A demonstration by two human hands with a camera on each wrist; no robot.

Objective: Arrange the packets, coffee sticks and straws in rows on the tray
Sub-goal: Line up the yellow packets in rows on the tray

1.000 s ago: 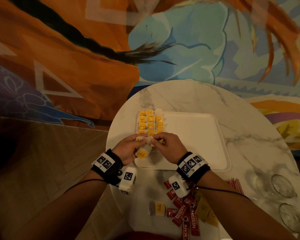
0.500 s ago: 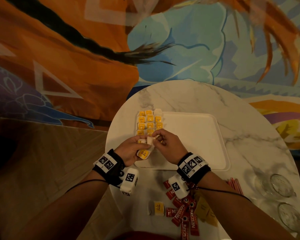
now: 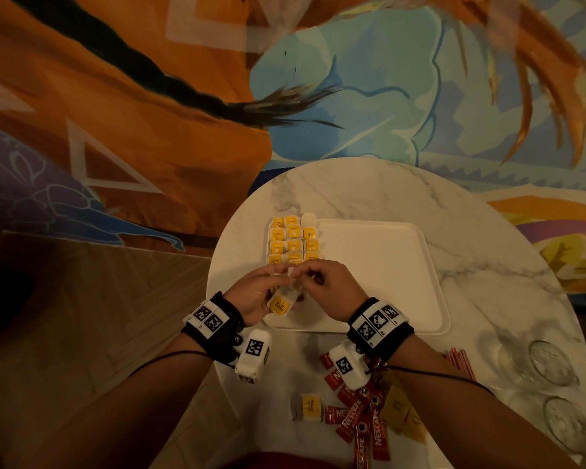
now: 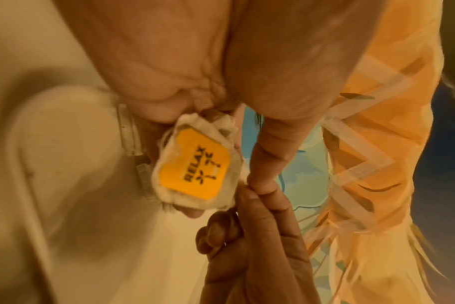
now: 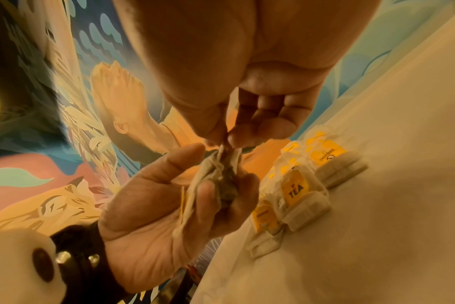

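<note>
Over the near left corner of the white tray [image 3: 379, 275], my left hand [image 3: 256, 292] holds a small stack of tea bag packets [image 3: 281, 301] with yellow labels; the "RELAX" label [image 4: 194, 166] faces the left wrist camera. My right hand [image 3: 322, 282] pinches the top edge of the packets [image 5: 222, 160] between thumb and forefinger. Rows of yellow-labelled packets [image 3: 293, 242] fill the tray's far left corner [image 5: 299, 185]. One packet [image 3: 310, 406], red coffee sticks [image 3: 356, 421] and red-striped straws [image 3: 459, 362] lie on the table near me.
The round marble table [image 3: 369, 194] stands against a painted wall. Two clear glasses [image 3: 548, 360] sit at its right edge. Tan packets [image 3: 401, 414] lie under my right forearm. A wooden floor lies to the left.
Both hands have stayed together over the tray's near left corner, working at the held packets; the right fingers shifted slightly on the top edge.
</note>
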